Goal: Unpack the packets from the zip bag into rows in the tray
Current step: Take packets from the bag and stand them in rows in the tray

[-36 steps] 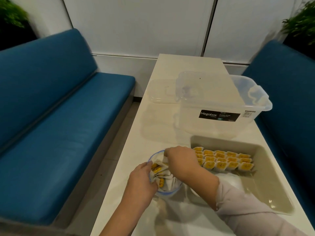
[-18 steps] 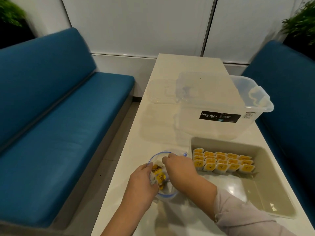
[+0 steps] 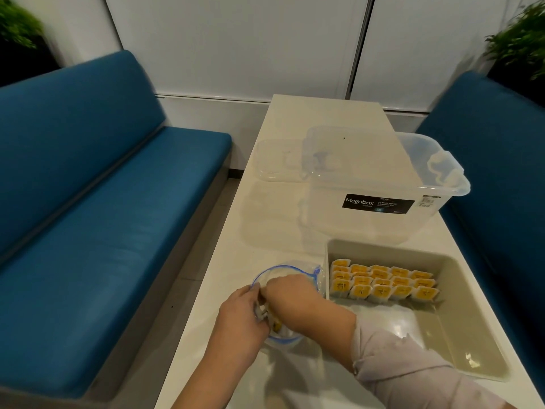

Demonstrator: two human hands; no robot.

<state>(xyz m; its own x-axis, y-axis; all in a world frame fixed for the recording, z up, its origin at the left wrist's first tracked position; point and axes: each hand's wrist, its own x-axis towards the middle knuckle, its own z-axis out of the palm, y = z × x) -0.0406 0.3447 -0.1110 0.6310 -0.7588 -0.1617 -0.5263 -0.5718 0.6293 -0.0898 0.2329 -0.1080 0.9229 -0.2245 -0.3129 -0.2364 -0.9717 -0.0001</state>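
A clear zip bag (image 3: 290, 271) with a blue zip rim stands open on the white table, left of the beige tray (image 3: 460, 326). My left hand (image 3: 240, 314) grips the bag's near-left side, bunching the plastic. My right hand (image 3: 290, 296) reaches down into the bag's mouth; its fingers are hidden inside among yellow-and-white packets (image 3: 69, 324). In the tray's far end lie several rows of yellow-topped packets (image 3: 382, 281), packed side by side. The tray's near half is bare.
A clear Megabox storage box (image 3: 380, 184) stands behind the tray, its clear lid (image 3: 278, 160) lying flat to its left. Blue benches (image 3: 97, 219) flank the narrow table (image 3: 265, 231) on both sides. Plants sit in both upper corners.
My right hand has pushed deeper into the bag, and my left hand has shifted up along the bag's side. The rows in the tray are unchanged.
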